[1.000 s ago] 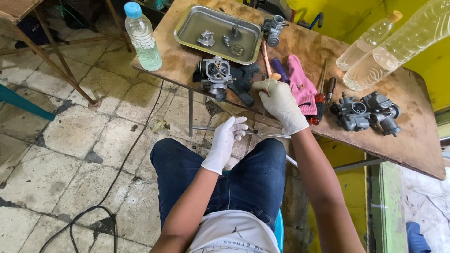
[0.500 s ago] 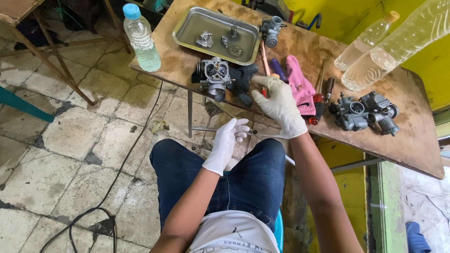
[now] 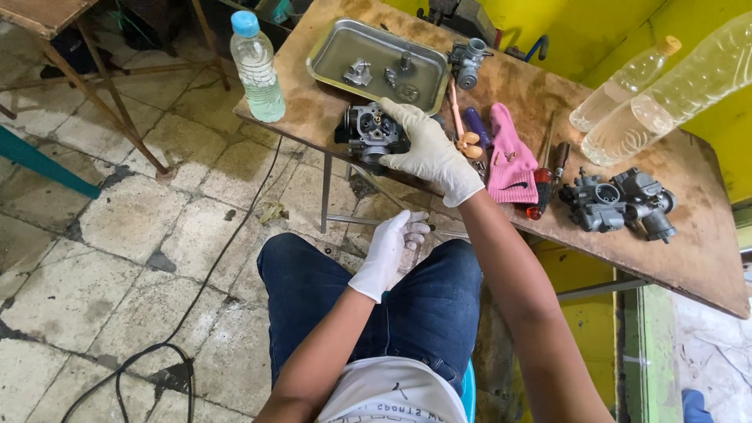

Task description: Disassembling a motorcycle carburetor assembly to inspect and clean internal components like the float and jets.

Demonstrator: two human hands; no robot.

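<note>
Head view: a wooden table [image 3: 705,258] is seen from above, with a seated person's jeans-clad legs below it. The right hand [image 3: 429,149], in a white glove, is laid over a dark carburetor [image 3: 370,131] near the table's front edge; the fingers are curled around its right side, so it is grasped. The left hand [image 3: 392,247], also gloved, is held loosely over the knee, below the table edge, fingers half curled, nothing gripped.

Just behind the carburetor a metal tray [image 3: 333,48] is placed, with small metal parts lying in it. A plastic bottle with a blue cap [image 3: 255,66] is stood upright at the table's left corner, pale green liquid inside. Another small carburetor body [image 3: 468,59] is set just right of the tray. Beside the right hand a thin brush-like tool [image 3: 456,110], a purple handle [image 3: 476,127] and a pink cloth [image 3: 509,153] are laid. A red-handled screwdriver [image 3: 542,176] is placed just right of the cloth. Further right, two grey carburetors [image 3: 619,204] are set touching each other. Two clear bottles [image 3: 666,82] are lying at the far right. A black cable [image 3: 188,313] is trailed over the tiled floor.
</note>
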